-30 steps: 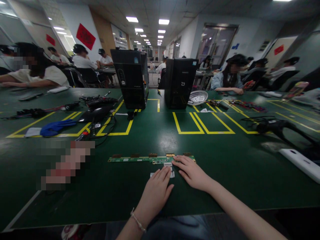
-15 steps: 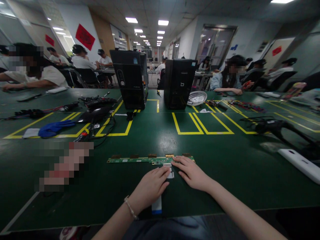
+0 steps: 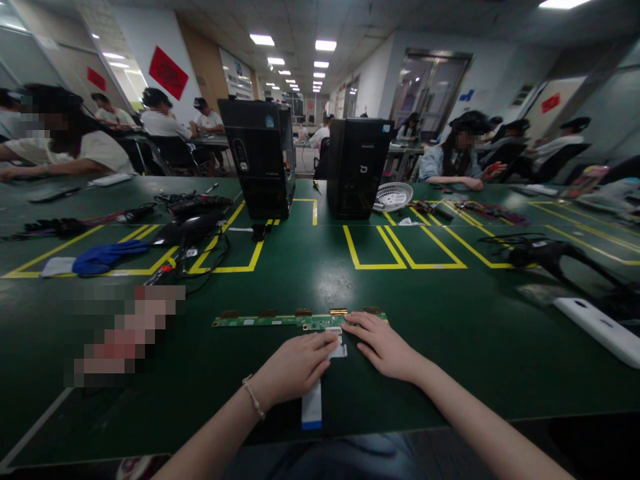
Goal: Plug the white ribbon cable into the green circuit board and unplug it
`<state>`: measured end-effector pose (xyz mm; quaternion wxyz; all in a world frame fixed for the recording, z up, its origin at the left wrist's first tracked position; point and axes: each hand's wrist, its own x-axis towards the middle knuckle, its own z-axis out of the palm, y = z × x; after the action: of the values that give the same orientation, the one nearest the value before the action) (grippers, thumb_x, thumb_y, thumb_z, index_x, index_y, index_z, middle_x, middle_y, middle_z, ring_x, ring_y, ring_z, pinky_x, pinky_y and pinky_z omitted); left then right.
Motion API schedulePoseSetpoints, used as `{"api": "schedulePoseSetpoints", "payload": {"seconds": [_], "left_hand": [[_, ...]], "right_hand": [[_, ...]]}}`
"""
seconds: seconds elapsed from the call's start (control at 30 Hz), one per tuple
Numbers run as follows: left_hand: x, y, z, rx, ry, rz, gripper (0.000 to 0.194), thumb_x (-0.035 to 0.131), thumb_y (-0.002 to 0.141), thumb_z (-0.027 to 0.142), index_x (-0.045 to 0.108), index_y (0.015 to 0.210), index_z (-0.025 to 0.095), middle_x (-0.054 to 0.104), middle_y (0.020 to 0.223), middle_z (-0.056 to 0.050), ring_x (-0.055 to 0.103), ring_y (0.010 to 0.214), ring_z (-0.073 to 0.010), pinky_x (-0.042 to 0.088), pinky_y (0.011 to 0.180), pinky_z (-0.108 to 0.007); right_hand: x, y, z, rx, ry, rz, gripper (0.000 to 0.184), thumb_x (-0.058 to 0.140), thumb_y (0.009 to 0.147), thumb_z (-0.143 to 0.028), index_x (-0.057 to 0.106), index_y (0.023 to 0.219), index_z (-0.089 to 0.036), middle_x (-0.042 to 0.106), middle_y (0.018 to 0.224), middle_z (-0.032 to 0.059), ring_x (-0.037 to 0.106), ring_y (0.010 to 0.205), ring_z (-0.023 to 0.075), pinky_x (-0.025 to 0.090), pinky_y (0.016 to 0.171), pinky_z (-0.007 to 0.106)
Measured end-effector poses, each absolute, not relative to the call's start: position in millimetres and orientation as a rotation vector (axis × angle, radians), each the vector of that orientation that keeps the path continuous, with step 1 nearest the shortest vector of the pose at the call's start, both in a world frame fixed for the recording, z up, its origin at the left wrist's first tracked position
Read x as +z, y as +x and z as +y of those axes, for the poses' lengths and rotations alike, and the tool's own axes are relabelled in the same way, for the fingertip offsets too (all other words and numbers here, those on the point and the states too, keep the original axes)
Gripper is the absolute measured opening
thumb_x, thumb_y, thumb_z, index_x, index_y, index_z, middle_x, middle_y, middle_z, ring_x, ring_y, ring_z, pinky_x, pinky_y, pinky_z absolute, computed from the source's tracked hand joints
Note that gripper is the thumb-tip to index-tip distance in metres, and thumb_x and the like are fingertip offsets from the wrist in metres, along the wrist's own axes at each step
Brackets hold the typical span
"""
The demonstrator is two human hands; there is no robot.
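Note:
A long, narrow green circuit board [image 3: 265,321] lies across the table in front of me, with brown-gold tabs along its far edge. A white flat ribbon cable [image 3: 312,403] with a blue end runs from the board's near edge toward me, partly hidden under my left hand. My left hand [image 3: 300,363] is closed on this cable close to the board, fingertips together. On the board's right part lie the fingers of my right hand [image 3: 383,343], spread apart and touching it, the thumb off to the side. The joint between cable and board is too small to make out.
Two black computer towers [image 3: 257,160] [image 3: 360,167] stand farther back. To the left are a blue glove [image 3: 107,257] and black cables [image 3: 197,200]. A white basket [image 3: 393,196] and a white case [image 3: 597,330] are on the right. Other people sit around the room.
My left hand has shifted very slightly left along with the view, and its thumb lies closer to its fingers. The right hand stays on the board.

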<state>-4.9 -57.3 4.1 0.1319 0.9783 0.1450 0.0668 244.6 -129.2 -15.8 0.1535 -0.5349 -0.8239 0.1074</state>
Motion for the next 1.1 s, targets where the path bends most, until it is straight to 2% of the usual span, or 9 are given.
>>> {"api": "schedulePoseSetpoints", "payload": {"seconds": [0.23,0.47,0.67,0.77,0.93,1.1], "left_hand": [[1,-4,-60,0.224,2.790,0.448,0.042,0.046,0.096,0.023,0.046,0.138,0.019,0.051,0.141,-0.007,0.049,0.127,-0.0219,0.041,0.106,-0.038],[8,-23,-63,0.503,2.703,0.650,0.045,0.038,0.101,0.027,0.036,0.146,0.024,0.045,0.147,-0.006,0.044,0.132,-0.0211,0.040,0.107,-0.041],[-6,-68,-64,0.690,2.650,1.015,0.036,0.039,0.099,0.031,0.057,0.128,0.020,0.065,0.121,-0.008,0.062,0.108,-0.0237,0.053,0.092,-0.040],[-19,-82,-64,0.745,2.601,1.089,0.035,0.039,0.099,0.031,0.059,0.125,0.020,0.066,0.118,-0.008,0.064,0.104,-0.0226,0.055,0.087,-0.037],[-29,-84,-60,0.733,2.575,1.103,0.032,0.040,0.098,0.030,0.062,0.120,0.022,0.067,0.114,-0.007,0.063,0.104,-0.0227,0.053,0.088,-0.039],[-29,-78,-58,0.659,2.616,1.110,0.031,0.041,0.098,0.027,0.061,0.121,0.022,0.065,0.116,-0.007,0.060,0.106,-0.0244,0.050,0.090,-0.044]], "right_hand": [[-18,243,-129,0.255,-1.532,-2.366,0.047,0.044,0.092,-0.020,0.047,0.139,-0.023,0.045,0.144,0.0074,0.035,0.135,0.0208,0.029,0.113,0.046],[-18,241,-128,0.243,-1.539,-2.343,0.044,0.037,0.095,-0.018,0.049,0.137,-0.022,0.047,0.142,0.0088,0.038,0.134,0.0212,0.032,0.111,0.047],[-12,238,-128,0.275,-1.445,-2.383,0.044,0.035,0.096,-0.018,0.049,0.136,-0.024,0.039,0.149,0.0062,0.026,0.141,0.0198,0.024,0.115,0.048],[-7,232,-127,0.330,-1.409,-2.436,0.043,0.035,0.098,-0.024,0.048,0.138,-0.027,0.034,0.152,0.0047,0.023,0.142,0.0202,0.022,0.115,0.048],[-5,228,-124,0.370,-1.383,-2.512,0.052,0.047,0.093,-0.047,0.045,0.142,-0.029,0.027,0.155,0.0075,0.021,0.143,0.0263,0.020,0.115,0.051],[-7,229,-125,0.397,-1.405,-2.517,0.057,0.048,0.092,-0.052,0.042,0.144,-0.030,0.027,0.155,0.0085,0.023,0.142,0.0265,0.021,0.114,0.051]]}}
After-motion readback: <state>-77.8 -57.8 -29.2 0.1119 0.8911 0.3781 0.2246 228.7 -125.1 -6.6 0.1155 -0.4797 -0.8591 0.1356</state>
